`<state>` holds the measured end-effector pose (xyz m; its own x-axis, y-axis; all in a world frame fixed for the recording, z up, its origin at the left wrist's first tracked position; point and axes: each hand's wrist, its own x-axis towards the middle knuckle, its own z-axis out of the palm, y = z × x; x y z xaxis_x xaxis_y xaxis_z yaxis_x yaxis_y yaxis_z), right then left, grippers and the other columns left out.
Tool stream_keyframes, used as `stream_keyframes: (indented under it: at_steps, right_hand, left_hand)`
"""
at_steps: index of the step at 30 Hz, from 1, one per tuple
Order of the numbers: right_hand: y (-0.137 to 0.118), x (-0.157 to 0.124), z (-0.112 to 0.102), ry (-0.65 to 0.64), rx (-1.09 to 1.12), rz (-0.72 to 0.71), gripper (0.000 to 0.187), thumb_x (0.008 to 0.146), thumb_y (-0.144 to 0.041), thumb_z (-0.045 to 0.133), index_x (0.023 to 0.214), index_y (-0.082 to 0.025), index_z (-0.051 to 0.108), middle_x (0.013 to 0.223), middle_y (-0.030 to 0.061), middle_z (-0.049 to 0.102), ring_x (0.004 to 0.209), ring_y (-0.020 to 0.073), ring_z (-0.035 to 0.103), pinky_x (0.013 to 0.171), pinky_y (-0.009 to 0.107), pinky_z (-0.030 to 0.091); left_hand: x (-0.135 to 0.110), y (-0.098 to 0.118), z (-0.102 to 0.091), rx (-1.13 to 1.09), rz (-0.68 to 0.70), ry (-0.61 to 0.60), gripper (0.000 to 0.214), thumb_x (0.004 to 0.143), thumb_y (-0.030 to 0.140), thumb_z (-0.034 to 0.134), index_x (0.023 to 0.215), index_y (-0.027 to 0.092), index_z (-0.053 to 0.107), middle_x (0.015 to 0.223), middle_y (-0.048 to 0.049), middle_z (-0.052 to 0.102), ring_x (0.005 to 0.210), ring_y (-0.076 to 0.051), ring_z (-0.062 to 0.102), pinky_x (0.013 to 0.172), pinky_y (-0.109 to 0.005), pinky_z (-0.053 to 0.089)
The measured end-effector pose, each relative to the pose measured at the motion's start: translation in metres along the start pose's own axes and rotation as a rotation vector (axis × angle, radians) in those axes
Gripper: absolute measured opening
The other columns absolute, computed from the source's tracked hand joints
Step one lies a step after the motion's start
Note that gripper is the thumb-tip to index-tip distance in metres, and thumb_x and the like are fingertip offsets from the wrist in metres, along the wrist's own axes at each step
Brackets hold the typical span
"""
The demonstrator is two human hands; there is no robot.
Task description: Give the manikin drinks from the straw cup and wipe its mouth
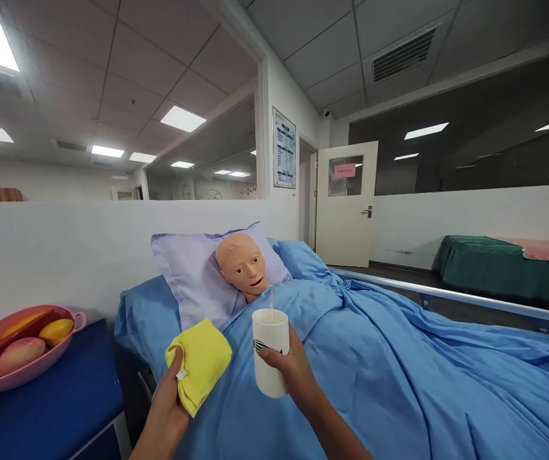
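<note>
My right hand point(296, 374) is closed round a white cup point(270, 345) with a straw point(271, 299) sticking up from it. The straw's tip is just below the chin of a training manikin point(242, 264). The manikin lies in a bed, head on a lilac pillow point(186, 271), body under a blue sheet point(399, 370). My left hand point(172, 412) grips a folded yellow cloth point(200, 361), held left of the cup over the sheet's edge.
A pink basket point(79, 319) of fruit sits on a blue bedside cabinet point(49, 409) at the left. A metal bed rail point(470, 299) runs along the far side. Beyond it stand a green-covered bed point(485, 265) and a white door point(345, 204).
</note>
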<state>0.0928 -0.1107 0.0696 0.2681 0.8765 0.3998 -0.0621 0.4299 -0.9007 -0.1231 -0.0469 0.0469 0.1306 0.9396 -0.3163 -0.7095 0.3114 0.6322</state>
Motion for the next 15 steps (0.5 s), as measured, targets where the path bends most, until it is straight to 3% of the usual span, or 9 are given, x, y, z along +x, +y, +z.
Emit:
stream_keyframes:
  at_steps: [8, 15]
  right_hand:
    - [0.018, 0.05, -0.036, -0.015, 0.022, 0.083, 0.056, 0.063, -0.04, 0.079, 0.11, -0.02, 0.057, 0.087, 0.0018, 0.066, 0.074, 0.0195, 0.06, 0.067, 0.032, 0.049]
    - [0.035, 0.074, -0.053, -0.002, 0.044, 0.09, 0.055, 0.063, -0.037, 0.078, 0.11, -0.018, 0.056, 0.092, 0.0029, 0.066, 0.082, 0.022, 0.061, 0.071, 0.034, 0.05]
  left_hand:
    - [0.021, -0.019, 0.045, -0.044, -0.003, 0.011, 0.045, 0.092, 0.027, 0.057, 0.135, 0.012, 0.054, 0.087, -0.0101, 0.078, 0.08, -0.026, 0.075, 0.082, -0.038, 0.062]
    - [0.04, -0.035, 0.075, -0.031, 0.015, -0.004, 0.044, 0.095, 0.027, 0.053, 0.136, 0.012, 0.052, 0.092, -0.0119, 0.078, 0.08, -0.026, 0.075, 0.086, -0.041, 0.061]
